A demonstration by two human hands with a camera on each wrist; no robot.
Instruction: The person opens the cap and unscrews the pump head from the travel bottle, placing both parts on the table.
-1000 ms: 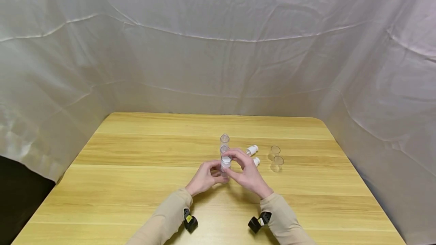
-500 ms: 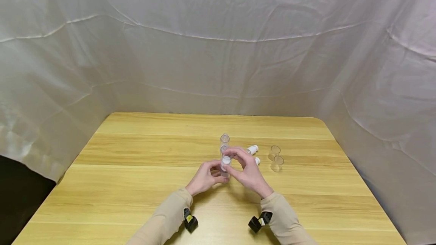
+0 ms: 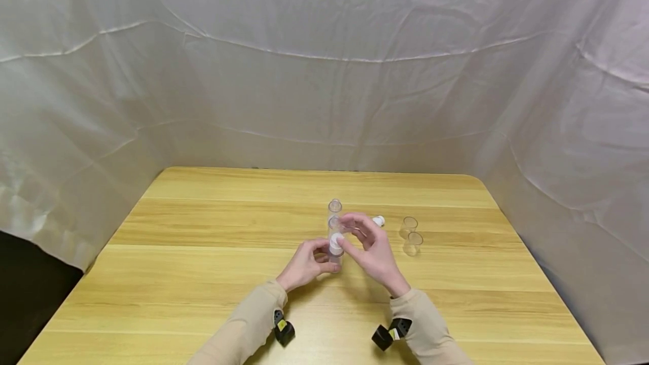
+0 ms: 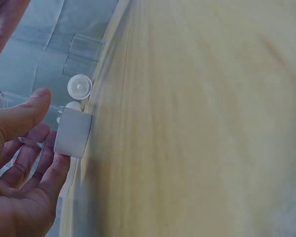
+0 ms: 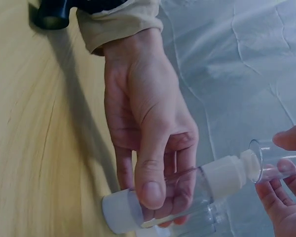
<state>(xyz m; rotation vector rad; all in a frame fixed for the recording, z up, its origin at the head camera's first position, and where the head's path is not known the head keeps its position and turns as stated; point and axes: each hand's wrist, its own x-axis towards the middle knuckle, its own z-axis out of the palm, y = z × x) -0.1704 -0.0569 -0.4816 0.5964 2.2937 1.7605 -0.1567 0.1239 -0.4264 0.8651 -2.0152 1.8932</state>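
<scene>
In the head view my left hand (image 3: pixel 304 263) grips a clear bottle (image 3: pixel 335 263) near the table's front. The left wrist view shows the bottle's white base (image 4: pixel 73 132). A white pump top (image 5: pixel 224 175) is on the bottle's other end in the right wrist view. Beside its nozzle is the rim of a clear cap (image 5: pixel 270 170), pinched between the thumb and fingers of my right hand (image 3: pixel 375 249). Whether the nozzle tip is inside the rim I cannot tell. Those fingers partly hide the cap in the head view.
Behind the held bottle stand two clear bottles, one (image 3: pixel 334 207) farther and one (image 3: pixel 333 223) nearer. A white pump piece (image 3: pixel 378 221) lies right of them. Farther right are two clear caps, a far one (image 3: pixel 408 227) and a near one (image 3: pixel 413 244). Fabric (image 3: pixel 324 100) surrounds the table.
My right hand has shifted slightly right and upward, and now covers the nearer loose pump piece. The pump's white top shows more plainly beside its thumb. My left hand has stayed still.
</scene>
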